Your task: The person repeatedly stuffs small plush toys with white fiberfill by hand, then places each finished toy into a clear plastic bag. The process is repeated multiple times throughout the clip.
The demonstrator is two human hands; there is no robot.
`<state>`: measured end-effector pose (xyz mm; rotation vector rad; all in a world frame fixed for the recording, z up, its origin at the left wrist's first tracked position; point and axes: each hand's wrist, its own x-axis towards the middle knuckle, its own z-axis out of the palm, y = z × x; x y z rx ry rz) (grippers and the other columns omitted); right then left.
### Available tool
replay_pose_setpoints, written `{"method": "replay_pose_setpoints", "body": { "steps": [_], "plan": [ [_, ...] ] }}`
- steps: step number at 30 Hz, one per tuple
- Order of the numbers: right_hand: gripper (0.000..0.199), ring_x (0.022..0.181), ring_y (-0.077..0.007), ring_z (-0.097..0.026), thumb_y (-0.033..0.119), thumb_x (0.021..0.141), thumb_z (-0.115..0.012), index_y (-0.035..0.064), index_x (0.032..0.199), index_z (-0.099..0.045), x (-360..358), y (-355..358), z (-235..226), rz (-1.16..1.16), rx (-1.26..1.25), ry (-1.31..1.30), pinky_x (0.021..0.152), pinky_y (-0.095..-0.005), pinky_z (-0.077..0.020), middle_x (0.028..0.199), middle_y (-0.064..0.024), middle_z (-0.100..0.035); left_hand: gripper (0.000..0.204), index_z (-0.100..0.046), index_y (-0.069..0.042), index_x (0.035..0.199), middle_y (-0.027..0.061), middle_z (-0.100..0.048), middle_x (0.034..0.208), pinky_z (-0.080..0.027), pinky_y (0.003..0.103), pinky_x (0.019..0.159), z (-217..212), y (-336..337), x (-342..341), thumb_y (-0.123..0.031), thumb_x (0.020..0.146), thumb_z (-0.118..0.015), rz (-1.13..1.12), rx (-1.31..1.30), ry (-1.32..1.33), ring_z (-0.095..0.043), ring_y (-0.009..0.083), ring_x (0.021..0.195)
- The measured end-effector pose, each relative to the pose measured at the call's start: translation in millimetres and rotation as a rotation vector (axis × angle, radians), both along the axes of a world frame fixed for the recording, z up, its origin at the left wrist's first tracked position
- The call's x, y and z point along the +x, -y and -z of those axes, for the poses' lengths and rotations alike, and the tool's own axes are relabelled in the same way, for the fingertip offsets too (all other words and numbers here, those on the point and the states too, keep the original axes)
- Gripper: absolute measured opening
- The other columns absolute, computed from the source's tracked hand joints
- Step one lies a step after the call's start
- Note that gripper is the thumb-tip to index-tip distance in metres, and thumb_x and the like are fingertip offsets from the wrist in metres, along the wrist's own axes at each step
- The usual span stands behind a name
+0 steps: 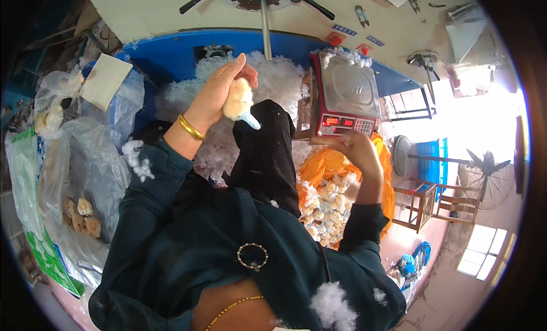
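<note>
My left hand [219, 86] is closed around a small plush toy piece [238, 98], cream and fuzzy with a pale blue part at its lower end. It hangs above my left knee, below a metal tube [265, 32] that sticks out of the machine. My right hand [360, 151] is at the front edge of a red digital scale [348, 92], over an orange bag [322, 164]. Its fingers are blurred and partly turned away, so I cannot make out anything in them. Inside the bag lie many small cream plush pieces [327, 208].
White stuffing fluff [268, 74] is heaped below the blue machine front [162, 54]. To the left, clear plastic bags [85, 154] hold several tan plush pieces [84, 214]. A wooden chair [419, 203] and a standing fan [484, 177] are at the right.
</note>
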<state>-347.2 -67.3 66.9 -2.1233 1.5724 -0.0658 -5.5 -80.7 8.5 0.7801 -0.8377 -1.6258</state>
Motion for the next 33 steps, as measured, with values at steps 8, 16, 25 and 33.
{"method": "replay_pose_setpoints", "body": {
  "steps": [8,16,25,33],
  "plan": [
    [0.036,0.071,-0.0074,-0.056,0.033,0.093,-0.061,-0.0006,0.105,-0.063,147.0,11.2,63.9,0.13,0.724,1.095,0.059,-0.0227,-0.0427,0.087,-0.0022,-0.063,0.023,-0.055,-0.003,0.103,0.0034,-0.057,0.095,-0.045,0.023,0.075,-1.0,-11.1,-34.1,-0.022,0.091,-0.062,-0.068,-0.167,-0.001,-0.053,0.0088,0.086],
    [0.028,0.067,-0.0049,-0.052,0.025,0.09,-0.064,-0.0006,0.102,-0.063,166.0,9.9,55.1,0.148,0.491,1.206,0.058,-0.0215,-0.0416,0.08,-0.0002,-0.061,0.031,-0.054,-0.002,0.112,0.0031,-0.059,0.101,-0.046,0.024,0.081,2.8,-35.2,-10.2,-0.015,0.087,-0.067,-0.283,-0.152,0.107,-0.056,0.0098,0.091],
    [0.02,0.065,-0.0071,-0.049,0.016,0.09,-0.058,-0.0016,0.098,-0.063,155.0,13.0,52.6,0.082,0.302,1.288,0.059,-0.0221,-0.0403,0.077,0.0009,-0.058,0.03,-0.061,0.0,0.108,0.0053,-0.067,0.097,-0.052,0.026,0.079,-0.4,-41.8,-14.1,0.0,0.079,-0.071,-0.099,0.013,0.045,-0.065,0.0145,0.087],
    [0.018,0.068,-0.0053,-0.047,0.015,0.093,-0.062,-0.0023,0.093,-0.059,153.1,25.2,54.2,0.017,-0.019,1.115,0.058,-0.0235,-0.0395,0.074,0.0003,-0.056,0.029,-0.058,0.005,0.113,0.0108,-0.065,0.105,-0.05,0.027,0.087,-1.9,-39.5,-11.2,-0.008,0.087,-0.063,0.027,0.017,-0.203,-0.063,0.0166,0.096]
  ]
}}
